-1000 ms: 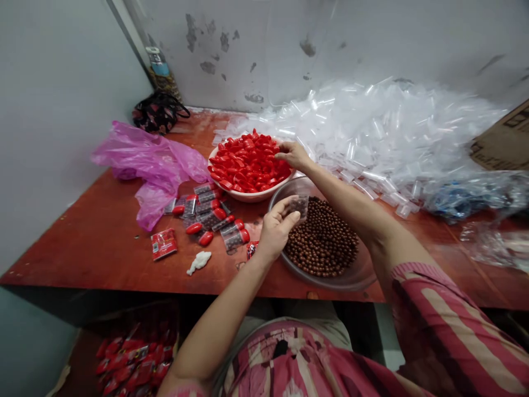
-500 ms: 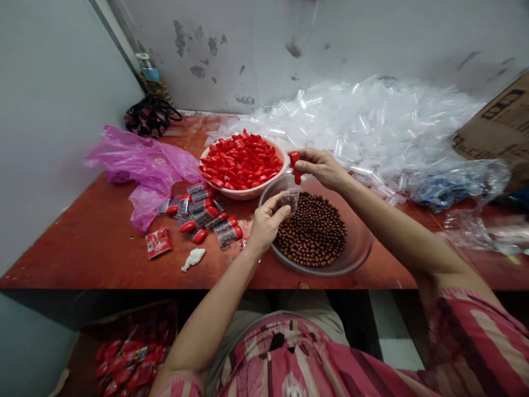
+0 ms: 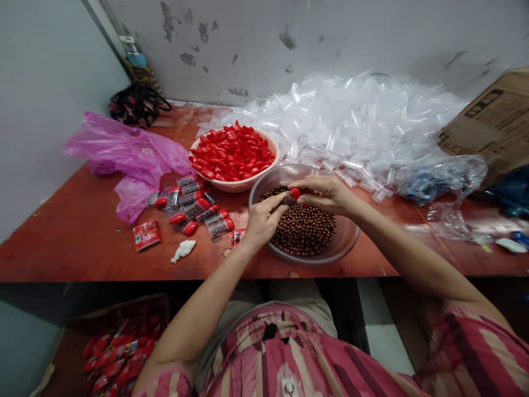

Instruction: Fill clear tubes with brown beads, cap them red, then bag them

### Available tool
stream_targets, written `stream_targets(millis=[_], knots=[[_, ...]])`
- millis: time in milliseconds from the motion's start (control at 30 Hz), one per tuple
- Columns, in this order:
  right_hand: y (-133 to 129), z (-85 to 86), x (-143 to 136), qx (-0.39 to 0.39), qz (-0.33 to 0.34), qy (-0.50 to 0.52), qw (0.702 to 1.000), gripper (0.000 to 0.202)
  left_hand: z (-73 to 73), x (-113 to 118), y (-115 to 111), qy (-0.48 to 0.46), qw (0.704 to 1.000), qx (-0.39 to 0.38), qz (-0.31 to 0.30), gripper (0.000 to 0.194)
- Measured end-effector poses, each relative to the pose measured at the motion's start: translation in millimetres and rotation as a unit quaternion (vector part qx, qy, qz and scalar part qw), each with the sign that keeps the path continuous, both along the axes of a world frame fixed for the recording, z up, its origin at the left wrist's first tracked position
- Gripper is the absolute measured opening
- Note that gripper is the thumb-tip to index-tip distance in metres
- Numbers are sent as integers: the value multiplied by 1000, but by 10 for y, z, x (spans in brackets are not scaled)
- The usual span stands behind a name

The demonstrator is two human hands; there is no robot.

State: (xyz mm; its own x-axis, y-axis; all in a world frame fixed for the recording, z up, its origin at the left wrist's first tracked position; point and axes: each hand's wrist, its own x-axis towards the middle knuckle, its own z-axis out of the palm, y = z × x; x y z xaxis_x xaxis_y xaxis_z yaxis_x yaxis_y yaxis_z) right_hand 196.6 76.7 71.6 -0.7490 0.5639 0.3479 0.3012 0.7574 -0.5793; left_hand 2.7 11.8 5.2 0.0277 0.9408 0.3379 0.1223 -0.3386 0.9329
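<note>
My left hand [image 3: 260,221] is closed on a small clear plastic container [image 3: 289,200] with dark brown beads inside. With thumb and fingers, my right hand [image 3: 330,194] grips a red cap [image 3: 295,193] at the container's end. Whether the cap is fully seated is hidden by my fingers. Both hands are over a translucent bowl [image 3: 349,242] of round brown beads [image 3: 308,231]. Behind it, to the left, stands a pale pink bowl [image 3: 242,185] heaped with red caps [image 3: 235,151].
Several filled, red-capped containers [image 3: 196,208] lie left of the bowls, near a red packet [image 3: 146,235] and crumpled white tissue [image 3: 183,251]. A pink plastic bag [image 3: 132,157] is farther left. Clear empty containers [image 3: 351,124] pile along the wall, with a cardboard box [image 3: 491,124] at right.
My right hand has brought the red cap down onto the container in my left hand. Earlier the cap was held above it, apart. The view has shifted slightly.
</note>
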Motion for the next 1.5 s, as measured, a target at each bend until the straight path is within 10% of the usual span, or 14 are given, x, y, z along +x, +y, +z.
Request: stream_targets(millis=[567,733,900,1500], knots=[[-249,-188,-21,273,-28,-167,947,39,-58,2,-76,63,997,39,16,30],[-198,-87,-36,0,-53,1,999,40,-10,-19,-1,-78,996,-29,-13,30],[-209,-231,16,-381,-30,252,889,48,0,-54,47,-226,968,-92,-50,40],[-226,-301,-318,-625,-18,261,736,34,-70,-56,17,14,999,51,-2,31]])
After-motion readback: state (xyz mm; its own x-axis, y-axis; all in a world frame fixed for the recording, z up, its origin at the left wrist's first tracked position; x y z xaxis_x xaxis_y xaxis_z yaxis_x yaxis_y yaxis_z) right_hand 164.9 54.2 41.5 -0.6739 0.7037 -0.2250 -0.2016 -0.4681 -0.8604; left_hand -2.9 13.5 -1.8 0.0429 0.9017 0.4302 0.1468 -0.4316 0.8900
